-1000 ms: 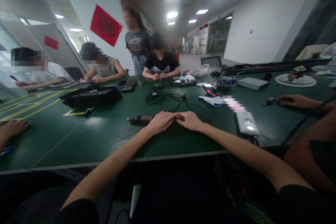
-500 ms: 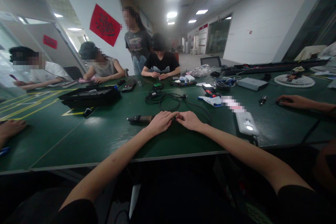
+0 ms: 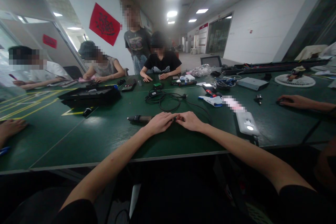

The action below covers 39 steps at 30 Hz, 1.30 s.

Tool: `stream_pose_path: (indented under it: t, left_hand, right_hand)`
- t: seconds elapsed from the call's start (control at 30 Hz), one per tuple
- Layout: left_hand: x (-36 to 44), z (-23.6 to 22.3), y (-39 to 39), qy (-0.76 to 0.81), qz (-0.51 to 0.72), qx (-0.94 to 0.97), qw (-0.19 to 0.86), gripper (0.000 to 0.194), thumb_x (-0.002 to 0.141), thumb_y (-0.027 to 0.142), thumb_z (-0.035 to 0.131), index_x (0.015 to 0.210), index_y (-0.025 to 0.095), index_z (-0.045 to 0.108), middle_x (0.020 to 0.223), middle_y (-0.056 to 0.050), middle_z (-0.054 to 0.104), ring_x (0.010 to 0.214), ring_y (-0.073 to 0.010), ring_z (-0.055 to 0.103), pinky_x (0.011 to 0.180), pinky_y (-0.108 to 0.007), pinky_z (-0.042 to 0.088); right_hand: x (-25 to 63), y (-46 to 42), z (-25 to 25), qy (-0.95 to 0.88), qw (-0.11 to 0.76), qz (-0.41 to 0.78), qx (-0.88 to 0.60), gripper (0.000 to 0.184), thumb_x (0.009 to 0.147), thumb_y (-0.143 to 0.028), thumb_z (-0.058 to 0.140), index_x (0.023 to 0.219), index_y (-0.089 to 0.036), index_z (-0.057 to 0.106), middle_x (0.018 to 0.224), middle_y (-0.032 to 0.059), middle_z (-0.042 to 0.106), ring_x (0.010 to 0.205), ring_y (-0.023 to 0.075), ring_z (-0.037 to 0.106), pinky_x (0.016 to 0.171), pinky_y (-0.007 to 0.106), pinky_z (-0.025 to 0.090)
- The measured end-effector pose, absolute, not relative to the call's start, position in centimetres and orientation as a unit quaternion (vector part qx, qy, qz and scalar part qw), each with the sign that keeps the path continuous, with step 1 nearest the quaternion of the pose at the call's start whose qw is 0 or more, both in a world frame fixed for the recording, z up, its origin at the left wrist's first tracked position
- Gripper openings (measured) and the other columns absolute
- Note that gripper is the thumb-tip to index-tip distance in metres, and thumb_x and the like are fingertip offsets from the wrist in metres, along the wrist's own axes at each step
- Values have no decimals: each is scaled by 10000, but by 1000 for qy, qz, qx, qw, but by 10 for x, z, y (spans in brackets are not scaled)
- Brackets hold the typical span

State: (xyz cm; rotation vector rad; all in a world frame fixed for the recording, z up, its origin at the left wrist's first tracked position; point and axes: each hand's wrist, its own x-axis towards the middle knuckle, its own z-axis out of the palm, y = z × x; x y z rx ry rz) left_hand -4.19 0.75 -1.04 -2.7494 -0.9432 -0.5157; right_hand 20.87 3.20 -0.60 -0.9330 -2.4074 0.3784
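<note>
A dark electric screwdriver (image 3: 138,118) lies on the green table (image 3: 110,143), its tip pointing left. My left hand (image 3: 162,123) is wrapped over the rear of its body from above and hides that part. At the tool's back end my right hand (image 3: 191,121) pinches a small dark cable connector (image 3: 179,118), mostly covered by the fingers. The fingertips of both hands almost meet there. Beyond the hands lies a coiled black cable (image 3: 168,103), one run of which curves down toward my right hand.
A black tray (image 3: 89,95) stands left, with a small black part (image 3: 87,111) before it. To the right are a white power strip (image 3: 246,124), a blue-white packet (image 3: 211,100) and a small metal part (image 3: 258,99). Co-workers' hands rest at both sides (image 3: 296,102).
My hands stay at the screwdriver's rear, the right fingers shifting slightly. Across the table a person's hands have moved apart. The small metal part at the right has turned.
</note>
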Motion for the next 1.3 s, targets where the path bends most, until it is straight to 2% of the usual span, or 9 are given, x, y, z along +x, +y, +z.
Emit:
stream_pose_path:
  t: [0.13,0.3,0.5,0.93,1.13,1.3]
  left_hand:
    - [-40,-12,5,-317,-186,-925,100,565,1044,215,468,1595,240,344,1279,-99,650,1183,-237,626,1022,-388,506]
    - [-35,-8,2,-345,-185,-911,132,506,1069,285,465,1566,226,388,1224,-104,659,1142,-251,620,985,-402,505]
    - [-34,-3,0,-321,-186,-919,130,578,1032,238,496,1592,224,350,1261,-106,645,1254,-260,567,1069,-425,464]
    - [-37,0,1,-321,-184,-922,116,532,1059,263,450,1584,232,370,1156,-94,653,1164,-259,599,1068,-445,465]
    - [-36,-1,0,-308,-180,-927,113,555,1046,215,449,1593,239,360,1206,-96,647,1194,-257,582,1094,-444,444]
    - [-36,0,-1,-319,-190,-921,117,537,1059,277,471,1584,219,372,1230,-110,644,1211,-272,577,1088,-453,449]
  right_hand:
    - [208,34,-7,-890,267,137,-343,128,969,-305,693,1007,-206,765,942,44,784,841,186,713,747,256,451]
    - [208,34,-7,-890,261,135,-349,135,970,-315,691,989,-202,762,910,43,778,806,181,705,712,255,435]
    - [208,32,-6,-889,264,130,-350,138,979,-318,680,993,-209,762,911,35,778,819,177,708,725,256,437]
    - [206,31,-3,-887,247,143,-362,144,973,-322,693,1032,-218,773,948,35,788,852,181,717,765,262,467]
    - [206,32,-4,-888,251,137,-362,141,971,-317,688,1028,-215,767,937,35,780,832,175,700,749,256,448]
    - [206,32,-4,-887,249,144,-361,138,971,-319,691,1015,-209,764,933,42,779,827,179,698,738,258,444]
